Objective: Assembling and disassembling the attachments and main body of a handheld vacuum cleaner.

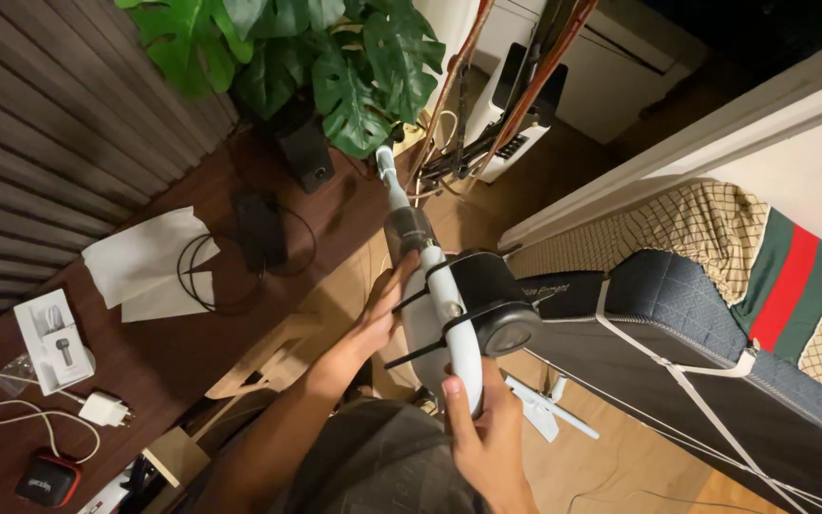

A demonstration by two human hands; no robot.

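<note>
white and black handheld vacuum cleaner [454, 305], centre of the frame, held upright off the floor; its slim white tube points toward the upper centre.

Just one view here, head-mounted and tilted steeply down, pretty close to the hands. Dark desk [173, 352] runs along the left, mattress [715, 371] sits right, and a leafy plant [335, 57] at the far end.
</note>
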